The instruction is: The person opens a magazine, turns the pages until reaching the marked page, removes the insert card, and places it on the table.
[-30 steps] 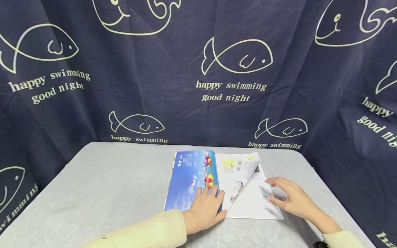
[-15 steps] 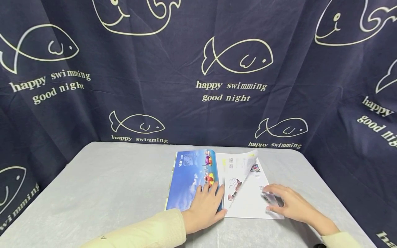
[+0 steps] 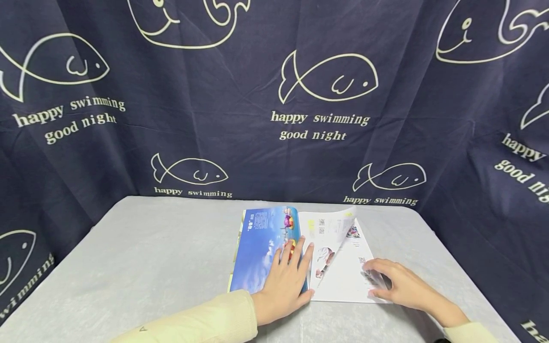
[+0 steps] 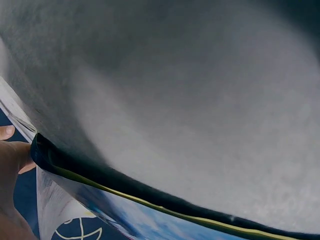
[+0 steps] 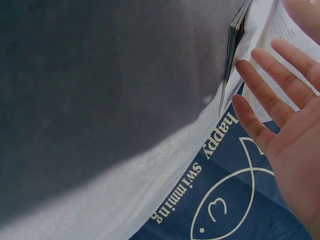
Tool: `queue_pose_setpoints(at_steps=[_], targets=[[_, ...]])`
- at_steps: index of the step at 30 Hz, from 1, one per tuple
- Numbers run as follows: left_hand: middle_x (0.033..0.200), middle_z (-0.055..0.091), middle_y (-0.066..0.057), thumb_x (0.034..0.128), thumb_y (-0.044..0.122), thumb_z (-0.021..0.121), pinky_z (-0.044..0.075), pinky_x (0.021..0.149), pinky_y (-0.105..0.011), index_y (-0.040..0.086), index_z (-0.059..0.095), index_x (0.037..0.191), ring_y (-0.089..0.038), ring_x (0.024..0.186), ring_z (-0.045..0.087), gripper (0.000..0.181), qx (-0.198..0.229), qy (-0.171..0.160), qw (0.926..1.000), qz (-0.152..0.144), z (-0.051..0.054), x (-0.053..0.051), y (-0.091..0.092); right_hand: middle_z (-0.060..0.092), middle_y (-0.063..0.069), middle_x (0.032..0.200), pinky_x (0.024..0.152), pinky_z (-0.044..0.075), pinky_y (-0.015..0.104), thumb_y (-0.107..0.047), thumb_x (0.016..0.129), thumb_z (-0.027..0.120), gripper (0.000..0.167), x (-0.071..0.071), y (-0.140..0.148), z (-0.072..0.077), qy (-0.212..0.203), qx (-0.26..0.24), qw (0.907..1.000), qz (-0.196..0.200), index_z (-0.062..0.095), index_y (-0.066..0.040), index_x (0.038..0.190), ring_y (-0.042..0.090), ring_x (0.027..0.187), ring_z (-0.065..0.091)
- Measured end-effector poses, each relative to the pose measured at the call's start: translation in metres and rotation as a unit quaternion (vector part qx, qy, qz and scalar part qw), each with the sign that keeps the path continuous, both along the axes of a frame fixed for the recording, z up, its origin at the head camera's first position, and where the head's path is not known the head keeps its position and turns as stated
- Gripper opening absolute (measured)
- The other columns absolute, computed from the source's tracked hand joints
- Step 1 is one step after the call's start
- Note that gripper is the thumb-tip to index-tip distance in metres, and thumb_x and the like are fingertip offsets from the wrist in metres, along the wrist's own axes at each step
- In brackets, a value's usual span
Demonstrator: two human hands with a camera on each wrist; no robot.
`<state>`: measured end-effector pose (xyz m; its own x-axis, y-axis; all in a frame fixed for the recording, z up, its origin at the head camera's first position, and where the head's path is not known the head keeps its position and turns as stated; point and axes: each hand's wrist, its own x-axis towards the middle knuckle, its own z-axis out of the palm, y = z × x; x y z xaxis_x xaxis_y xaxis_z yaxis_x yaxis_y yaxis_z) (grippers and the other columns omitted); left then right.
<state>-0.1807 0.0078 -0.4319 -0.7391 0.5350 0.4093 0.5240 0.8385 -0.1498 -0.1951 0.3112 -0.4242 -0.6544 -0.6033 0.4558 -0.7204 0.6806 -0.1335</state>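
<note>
A picture magazine (image 3: 257, 252) lies spread on the table in the head view, its left side a blue sky-and-sea picture. My left hand (image 3: 283, 288) rests flat across its inner part by the spine, fingers extended, thumb at the spine's near end. On the right side a white page (image 3: 339, 228) is bent up in a diagonal curl over another printed page (image 3: 347, 281). At that side's right edge is my right hand (image 3: 407, 286), its thumb and forefinger apart over the margin. The right wrist view shows the right hand's fingers (image 5: 265, 92) spread and relaxed.
A grey-white cloth covers the table (image 3: 163, 257). Behind and on both sides hangs a dark blue curtain (image 3: 249, 128) with white fish drawings and lettering. The magazine's edge (image 4: 150, 202) runs along the bottom of the left wrist view.
The white page has shifted and its curl shows a different part of its print. My left fingers have stretched farther up the picture. My right hand has moved slightly nearer the front edge.
</note>
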Motion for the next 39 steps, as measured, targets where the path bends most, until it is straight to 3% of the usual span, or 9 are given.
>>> queue_pose_setpoints(at_steps=[7,13,18,24,31,39], targets=[[0.152,0.009,-0.018,0.0751,0.061,0.057,0.029,0.104,-0.049,0.012,0.018,0.146,-0.037,0.136,0.020,0.095,-0.007,0.021,0.9996,-0.020,0.0001,-0.0007,-0.0018,0.065,-0.002,0.100,0.090,0.027,0.003,-0.028,0.058,0.083,0.052,0.0002,0.0012,-0.0021,-0.001,0.005,1.0000,0.003,0.063,-0.014,0.103,0.015,0.092,0.059],[0.153,0.004,-0.016,0.0784,0.058,0.055,0.026,0.105,-0.051,0.018,0.025,0.144,-0.038,0.138,0.012,0.082,-0.014,0.012,0.9993,-0.032,0.0002,-0.0004,-0.0022,0.064,-0.002,0.102,0.089,0.029,0.006,-0.035,0.059,0.081,0.053,0.0022,0.0018,-0.0029,-0.006,0.012,0.9999,0.001,0.063,-0.015,0.104,0.015,0.093,0.058],[0.153,0.005,-0.016,0.0806,0.055,0.054,0.024,0.105,-0.053,0.020,0.029,0.143,-0.038,0.139,0.007,0.075,-0.022,0.004,0.9990,-0.039,-0.0004,-0.0007,-0.0019,0.063,-0.004,0.104,0.084,0.035,0.015,-0.037,0.057,0.082,0.054,0.0041,0.0017,-0.0030,0.000,0.023,0.9997,-0.010,0.063,-0.017,0.104,0.012,0.094,0.056],[0.152,0.013,-0.014,0.0813,0.052,0.053,0.027,0.102,-0.055,0.025,0.033,0.141,-0.038,0.138,0.014,0.069,-0.026,-0.002,0.9984,-0.049,-0.0013,-0.0024,-0.0015,0.062,-0.005,0.104,0.086,0.032,0.012,-0.034,0.053,0.083,0.055,0.0053,0.0021,-0.0024,0.004,0.025,0.9997,-0.004,0.063,-0.017,0.102,0.013,0.096,0.056],[0.150,0.020,-0.013,0.0845,0.045,0.052,0.025,0.101,-0.059,0.035,0.034,0.140,-0.039,0.135,0.022,0.059,-0.027,-0.031,0.9971,-0.064,-0.0012,-0.0023,-0.0018,0.061,-0.005,0.107,0.076,0.042,0.033,-0.042,0.052,0.081,0.056,0.0054,0.0032,-0.0030,0.009,0.049,0.9987,-0.009,0.063,-0.020,0.101,0.013,0.098,0.054],[0.149,0.024,-0.013,0.0865,0.040,0.050,0.028,0.099,-0.059,0.034,0.041,0.136,-0.039,0.132,0.028,0.050,-0.015,-0.030,0.9970,-0.070,-0.0043,-0.0018,-0.0031,0.061,-0.005,0.107,0.075,0.042,0.034,-0.039,0.051,0.082,0.056,0.0056,0.0029,-0.0019,0.010,0.054,0.9985,-0.007,0.063,-0.020,0.100,0.014,0.099,0.054]])
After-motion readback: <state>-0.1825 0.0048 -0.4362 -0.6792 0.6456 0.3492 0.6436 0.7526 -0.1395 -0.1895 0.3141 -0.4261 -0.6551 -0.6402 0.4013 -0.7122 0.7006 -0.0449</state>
